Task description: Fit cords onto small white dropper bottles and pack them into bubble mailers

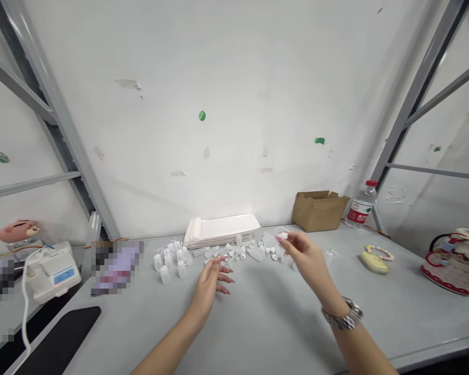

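My left hand (211, 285) pinches a small white cap (223, 258) between thumb and forefinger, its other fingers apart. Held up at the fingertips of my right hand (305, 256) is a small translucent plastic cap (282, 234) with a thin loop; the fingers partly cover it. Behind the hands lies a scatter of loose translucent bottles (256, 253) and small white caps (237, 251). To the left stands a cluster of several small white squeeze bottles (171, 258), mostly upright. Another looped cap (330, 253) rests on the table right of my right hand.
A stack of white paper sheets or envelopes (222, 227) lies against the wall. Farther right are a cardboard box (319, 212), a water bottle (361, 207), a yellow case (374, 262) and a decorated bag (455, 263). A purple item (120, 265) and white device (54, 273) sit left.
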A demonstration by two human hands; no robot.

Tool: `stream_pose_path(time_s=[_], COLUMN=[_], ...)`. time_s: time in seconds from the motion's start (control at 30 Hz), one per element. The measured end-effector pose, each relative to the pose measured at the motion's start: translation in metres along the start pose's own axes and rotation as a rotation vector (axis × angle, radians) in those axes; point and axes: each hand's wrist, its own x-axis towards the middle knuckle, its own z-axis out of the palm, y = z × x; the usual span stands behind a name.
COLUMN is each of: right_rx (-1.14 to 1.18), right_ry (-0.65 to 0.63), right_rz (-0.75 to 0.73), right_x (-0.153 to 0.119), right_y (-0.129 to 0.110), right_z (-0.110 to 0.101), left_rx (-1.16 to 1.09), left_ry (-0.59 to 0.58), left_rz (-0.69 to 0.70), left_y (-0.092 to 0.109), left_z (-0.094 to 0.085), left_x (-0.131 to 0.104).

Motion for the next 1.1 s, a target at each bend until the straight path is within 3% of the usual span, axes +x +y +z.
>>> stream_pose_path(time_s=[0.1, 0.2, 0.33, 0.5, 0.67, 0.8, 0.9, 0.97, 1.1], right_rx=[-0.313, -0.537, -0.617, -0.648, -0.698, -0.791, -0.773, -0.729, -0.729], right_ry=[0.05, 0.033, -0.009, -0.055, -0.066, 0.096, 0.171, 0.096, -0.221], right_rz=[0.064, 0.176, 0.255, 0.255, 0.268, 0.301, 0.227, 0.157, -0.049], right_x=[-0.009, -0.017, -0.022, -0.023, -0.027, -0.037, -0.039, -0.035, -0.018], right_y=[0.021, 0.05, 0.081, 0.093, 0.086, 0.064, 0.042, 0.03, 0.017], right_z=[-0.038, -0.062, -0.068, -0.061, -0.06, -0.063, -0.054, -0.039, 0.007], left_rx=[-0.029, -0.064, -0.082, -0.085, -0.092, -0.083, -0.073, -0.059, -0.022], left_ry=[0.019, 0.022, 0.036, 0.068, 0.066, 0.091, 0.138, 0.162, 0.194], left_rz=[-0.015, -0.006, -0.003, -0.005, -0.001, 0.021, 0.035, 0.049, 0.087], left_y=[-0.001, -0.003, -0.005, -0.005, -0.005, -0.001, 0.002, 0.003, 0.0], left_z=[0.003, 0.004, 0.003, 0.002, 0.001, 0.0, -0.001, -0.003, -0.008], left_x=[-0.004, -0.005, -0.002, 0.001, 0.002, 0.0, -0.001, 0.001, 0.006])
